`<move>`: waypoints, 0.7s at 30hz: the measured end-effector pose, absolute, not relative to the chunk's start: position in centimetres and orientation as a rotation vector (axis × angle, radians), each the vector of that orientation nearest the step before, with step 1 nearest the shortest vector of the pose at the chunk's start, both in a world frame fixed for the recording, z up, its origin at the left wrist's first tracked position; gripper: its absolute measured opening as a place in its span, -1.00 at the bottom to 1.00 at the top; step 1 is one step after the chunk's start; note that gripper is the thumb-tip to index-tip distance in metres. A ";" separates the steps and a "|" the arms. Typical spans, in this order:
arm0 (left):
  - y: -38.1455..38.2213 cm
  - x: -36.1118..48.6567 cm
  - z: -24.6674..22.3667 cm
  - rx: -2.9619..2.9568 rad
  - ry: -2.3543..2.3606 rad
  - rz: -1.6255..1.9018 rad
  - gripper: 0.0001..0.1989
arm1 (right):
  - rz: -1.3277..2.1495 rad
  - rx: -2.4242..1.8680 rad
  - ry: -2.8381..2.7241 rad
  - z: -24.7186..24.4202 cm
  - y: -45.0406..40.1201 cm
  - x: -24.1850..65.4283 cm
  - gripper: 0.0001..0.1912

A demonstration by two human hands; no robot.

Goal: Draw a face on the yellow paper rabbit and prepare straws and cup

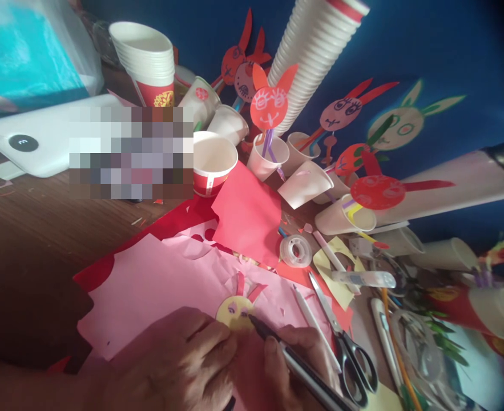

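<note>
A small round yellow paper rabbit face (230, 311) with two red ears lies on pink paper (149, 285). Eyes are drawn on it in dark ink. My left hand (183, 359) rests at the face's lower edge, fingers curled together; whether they pinch the paper is hidden. A dark marker pen (298, 362) is gripped in my right hand (298, 354), its tip touching or just over the face's right side. To the right of that hand lie scissors (341, 337) with black handles and a white pen (315, 319).
Paper cups with rabbit faces on straws (269, 108) line the back. A tall cup stack (311, 51) leans behind them. Red paper (247, 208), a tape roll (295, 251) and a white power bank (50, 137) lie around the work area.
</note>
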State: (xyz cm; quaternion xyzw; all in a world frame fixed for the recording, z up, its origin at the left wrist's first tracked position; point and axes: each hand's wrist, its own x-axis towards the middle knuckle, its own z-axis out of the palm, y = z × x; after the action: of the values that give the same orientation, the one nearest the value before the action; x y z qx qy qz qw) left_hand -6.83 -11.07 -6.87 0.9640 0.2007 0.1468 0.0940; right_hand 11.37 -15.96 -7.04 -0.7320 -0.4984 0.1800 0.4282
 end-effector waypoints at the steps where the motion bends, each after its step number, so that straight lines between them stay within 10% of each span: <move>1: -11.2 -6.8 -7.0 2.862 0.626 0.439 -0.76 | 0.441 -1.826 -1.247 -7.0 -15.8 11.3 -0.79; 21: -10.9 -6.6 -6.4 2.940 0.589 0.470 -0.79 | 0.560 -1.683 -1.427 -6.9 -15.4 10.4 -0.66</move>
State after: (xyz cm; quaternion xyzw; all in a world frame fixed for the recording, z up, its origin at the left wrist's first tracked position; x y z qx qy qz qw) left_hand -6.64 -10.94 -6.42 0.9673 0.1937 0.1548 0.0532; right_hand 10.36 -15.44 -6.90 -0.6712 -0.5692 0.2235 0.4190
